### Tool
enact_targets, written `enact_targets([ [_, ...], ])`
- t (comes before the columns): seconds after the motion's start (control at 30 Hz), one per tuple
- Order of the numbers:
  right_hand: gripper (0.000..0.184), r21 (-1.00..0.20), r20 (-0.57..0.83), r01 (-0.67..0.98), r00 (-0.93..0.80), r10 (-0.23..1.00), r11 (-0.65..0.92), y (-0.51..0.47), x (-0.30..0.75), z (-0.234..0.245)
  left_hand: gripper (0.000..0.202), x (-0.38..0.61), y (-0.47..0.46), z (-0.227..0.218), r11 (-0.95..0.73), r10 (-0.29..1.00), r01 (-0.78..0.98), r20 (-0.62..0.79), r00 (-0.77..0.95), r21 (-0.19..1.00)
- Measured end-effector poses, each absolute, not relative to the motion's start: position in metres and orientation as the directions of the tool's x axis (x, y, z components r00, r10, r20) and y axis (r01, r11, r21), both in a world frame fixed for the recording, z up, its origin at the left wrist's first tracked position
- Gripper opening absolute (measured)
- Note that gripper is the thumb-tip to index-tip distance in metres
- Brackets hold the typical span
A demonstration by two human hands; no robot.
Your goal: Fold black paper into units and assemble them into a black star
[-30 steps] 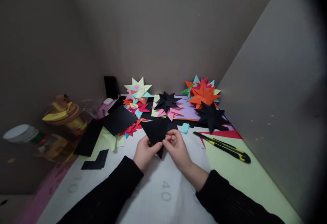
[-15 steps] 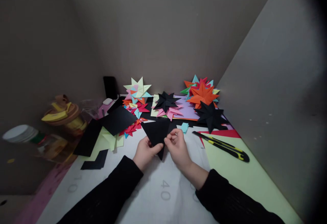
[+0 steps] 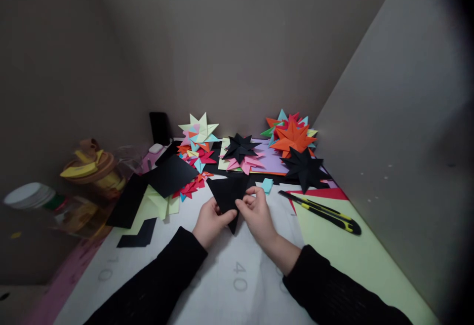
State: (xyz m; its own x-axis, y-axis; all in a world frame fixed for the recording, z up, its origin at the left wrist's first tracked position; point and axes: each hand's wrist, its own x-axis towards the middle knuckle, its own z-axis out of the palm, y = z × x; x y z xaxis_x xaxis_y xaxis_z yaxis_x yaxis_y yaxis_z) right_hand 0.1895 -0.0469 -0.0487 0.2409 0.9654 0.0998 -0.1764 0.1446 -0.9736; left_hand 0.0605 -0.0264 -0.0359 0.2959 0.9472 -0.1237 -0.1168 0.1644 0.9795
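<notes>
A black folded paper triangle [image 3: 226,192] is held just above a white mat [image 3: 225,275], its point down. My left hand [image 3: 210,222] pinches its lower left edge. My right hand [image 3: 256,211] pinches its right side, fingers curled near the top corner. Both sleeves are black. Behind the hands lie several folded paper stars: a pale yellow one [image 3: 200,128], a black one [image 3: 240,147], an orange one [image 3: 293,137] and another black one [image 3: 305,168].
A yellow-and-black utility knife [image 3: 320,212] lies on pale green paper [image 3: 344,261] at the right. Black paper sheets [image 3: 168,174] and scraps lie at the left, with a stack of white plates [image 3: 27,194] and yellow-brown objects [image 3: 91,164]. Grey walls close in on three sides.
The hands and the black triangle have shifted very slightly; my right fingers have moved up along its right edge. Otherwise the scene is the same.
</notes>
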Motion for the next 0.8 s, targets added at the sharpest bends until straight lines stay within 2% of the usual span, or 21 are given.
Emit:
enact_targets([
  [0.2,0.032,-0.973,0.121,-0.163,0.24,0.963,0.163,-0.046,0.188,-0.049,0.04,0.06,-0.025,-0.037,0.147,0.967,-0.18,-0.104,0.231,0.973],
  [0.33,0.032,-0.976,0.124,-0.153,0.191,0.974,0.154,-0.048,0.185,-0.052,0.032,0.06,-0.023,-0.039,0.1,0.988,-0.166,-0.078,0.134,0.981],
  [0.43,0.03,-0.989,0.106,-0.086,0.118,0.987,0.117,-0.05,0.182,-0.054,0.033,0.059,-0.02,-0.041,0.08,0.992,-0.203,-0.058,0.108,0.976],
  [0.7,0.028,-0.989,0.133,0.069,0.051,0.99,0.13,-0.054,0.181,-0.056,0.036,0.057,-0.018,-0.039,0.069,0.997,-0.297,-0.057,0.049,0.952],
  [0.8,0.025,-0.986,0.152,0.08,0.042,0.987,0.149,-0.056,0.181,-0.058,0.038,0.056,-0.017,-0.037,0.071,0.997,-0.329,-0.059,0.048,0.942],
])
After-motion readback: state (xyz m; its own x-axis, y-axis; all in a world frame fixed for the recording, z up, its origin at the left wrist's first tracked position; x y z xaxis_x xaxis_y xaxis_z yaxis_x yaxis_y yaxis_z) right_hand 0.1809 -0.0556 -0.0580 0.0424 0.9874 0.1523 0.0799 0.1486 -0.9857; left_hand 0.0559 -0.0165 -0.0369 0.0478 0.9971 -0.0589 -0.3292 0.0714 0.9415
